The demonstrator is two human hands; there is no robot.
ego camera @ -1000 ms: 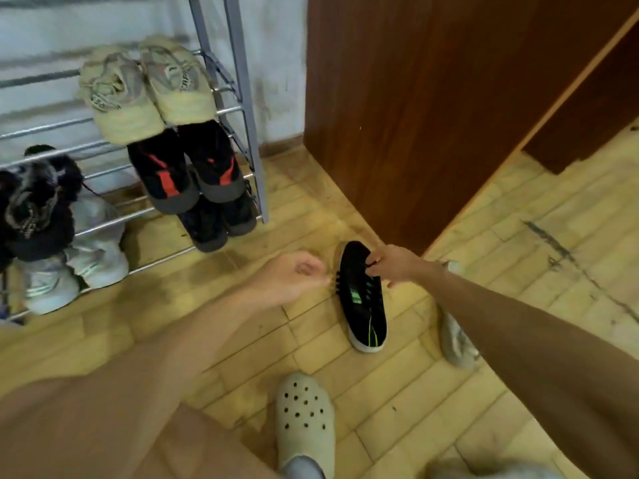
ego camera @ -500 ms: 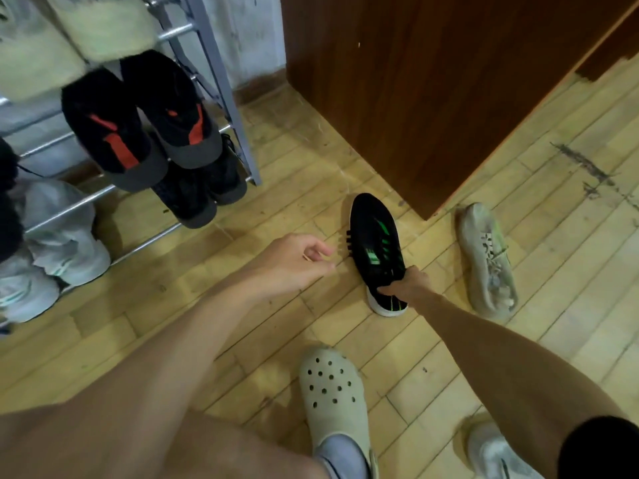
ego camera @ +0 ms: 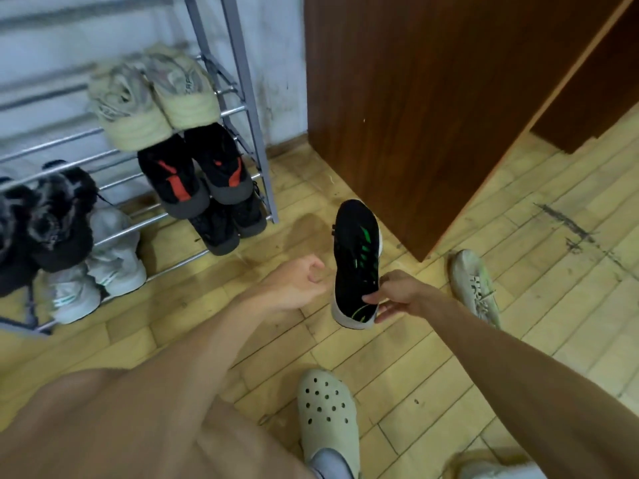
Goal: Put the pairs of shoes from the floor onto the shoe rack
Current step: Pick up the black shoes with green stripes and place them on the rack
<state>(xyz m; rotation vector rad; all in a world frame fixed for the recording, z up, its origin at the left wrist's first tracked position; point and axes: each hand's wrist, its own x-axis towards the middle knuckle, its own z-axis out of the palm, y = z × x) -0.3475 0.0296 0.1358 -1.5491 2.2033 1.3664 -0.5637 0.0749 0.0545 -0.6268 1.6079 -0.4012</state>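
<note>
Black with green stripes, the sneaker (ego camera: 356, 257) hangs pinched at its heel in our right hand (ego camera: 397, 293). Our left hand (ego camera: 297, 286) curls loosely beside it, empty, near the shoe rack (ego camera: 242, 81).

shoe rack (ego camera: 242, 108) cut off left, pale shoe (ego camera: 498, 470) cropped at bottom edge, furry shoes (ego camera: 52, 219) blurred

Bare floor (ego camera: 297, 233) lies open between the shoe rack (ego camera: 242, 98) and the wooden cabinet (ego camera: 415, 98).
</note>
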